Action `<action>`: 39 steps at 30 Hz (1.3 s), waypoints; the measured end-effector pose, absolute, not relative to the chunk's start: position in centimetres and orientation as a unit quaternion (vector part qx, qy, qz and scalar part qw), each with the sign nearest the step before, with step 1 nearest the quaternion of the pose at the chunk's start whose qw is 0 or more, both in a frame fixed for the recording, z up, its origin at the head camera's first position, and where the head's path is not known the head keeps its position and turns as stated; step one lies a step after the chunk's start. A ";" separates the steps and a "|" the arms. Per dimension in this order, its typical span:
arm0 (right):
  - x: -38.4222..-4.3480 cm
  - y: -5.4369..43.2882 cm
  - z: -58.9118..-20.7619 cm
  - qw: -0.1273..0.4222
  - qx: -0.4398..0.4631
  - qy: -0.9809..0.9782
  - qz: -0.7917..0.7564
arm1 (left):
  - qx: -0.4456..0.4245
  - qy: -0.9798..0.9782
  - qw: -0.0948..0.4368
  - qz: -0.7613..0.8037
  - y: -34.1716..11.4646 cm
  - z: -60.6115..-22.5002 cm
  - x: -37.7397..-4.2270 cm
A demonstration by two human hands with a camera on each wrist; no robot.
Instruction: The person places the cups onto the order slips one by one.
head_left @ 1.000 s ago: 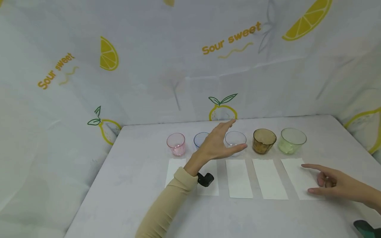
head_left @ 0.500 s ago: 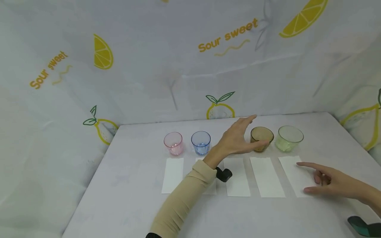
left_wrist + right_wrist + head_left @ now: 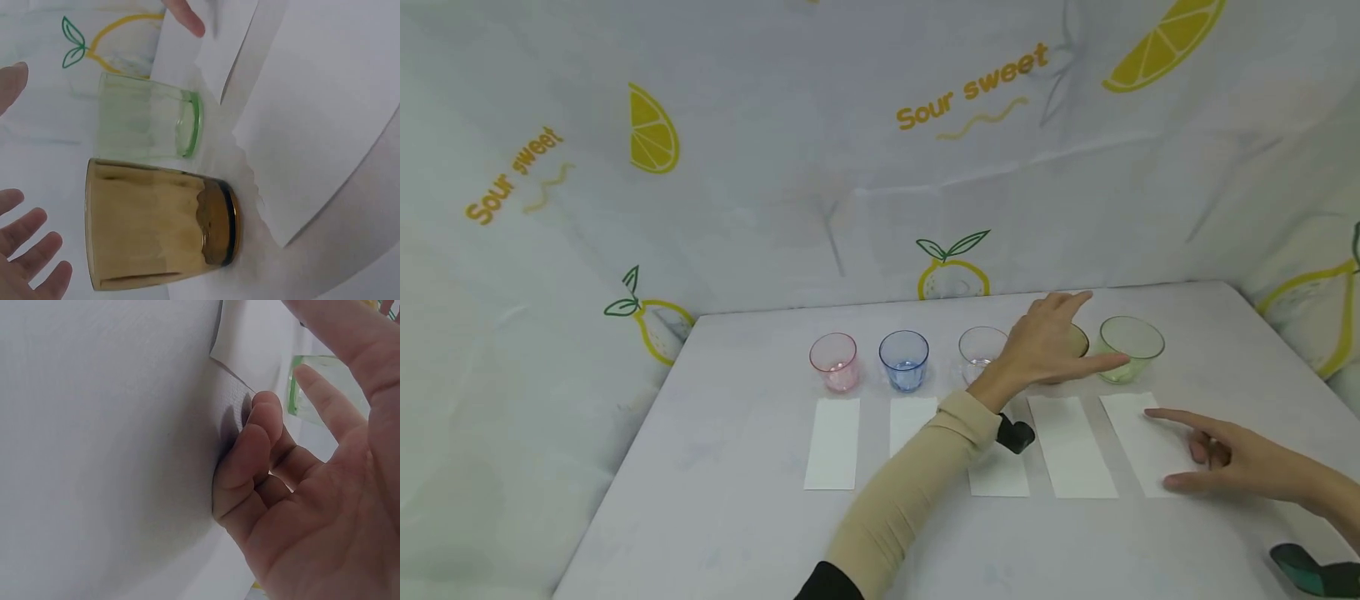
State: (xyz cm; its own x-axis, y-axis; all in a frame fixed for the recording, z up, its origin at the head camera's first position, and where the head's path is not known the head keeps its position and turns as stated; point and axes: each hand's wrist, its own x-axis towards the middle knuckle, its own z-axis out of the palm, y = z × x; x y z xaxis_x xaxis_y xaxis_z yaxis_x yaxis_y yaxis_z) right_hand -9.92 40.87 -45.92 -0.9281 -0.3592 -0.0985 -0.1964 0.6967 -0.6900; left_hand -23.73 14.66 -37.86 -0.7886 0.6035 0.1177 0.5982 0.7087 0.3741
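Observation:
My left hand (image 3: 1041, 346) hovers in front of and over the amber glass (image 3: 150, 225), thumb and fingers spread, holding nothing. In the head view it hides most of that glass; in the left wrist view the fingers stand apart from it. Beside it on the right is a light green glass (image 3: 1131, 350). My right hand (image 3: 1247, 462) rests at the rightmost white paper strip (image 3: 1138, 442), index finger and thumb stretched out over it. Its other fingers are curled, touching the white surface in the right wrist view, with nothing in them.
To the left stand a pink glass (image 3: 835, 364), a blue glass (image 3: 904, 362) and a clear glass (image 3: 979, 350). More paper strips (image 3: 832, 446) lie in a row before the glasses. A lemon-print curtain (image 3: 760, 167) hangs behind the table (image 3: 715, 450).
My left hand has moved rightward, from between the blue and clear glasses to the amber one. The right hand stays at the rightmost strip. The glasses have not moved on the table.

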 end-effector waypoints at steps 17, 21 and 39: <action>-9.6 40.1 -45.5 0.120 -0.125 0.927 -0.332 | 0.326 0.942 -0.004 0.081 19.7 -39.2 -23.6; -9.6 40.1 -45.8 0.086 -0.159 0.924 -0.336 | 0.335 0.939 -0.017 0.076 19.9 -39.5 -23.7; -9.4 40.3 -46.3 0.060 -0.168 0.927 -0.330 | 0.325 0.942 -0.050 0.069 20.7 -40.1 -23.6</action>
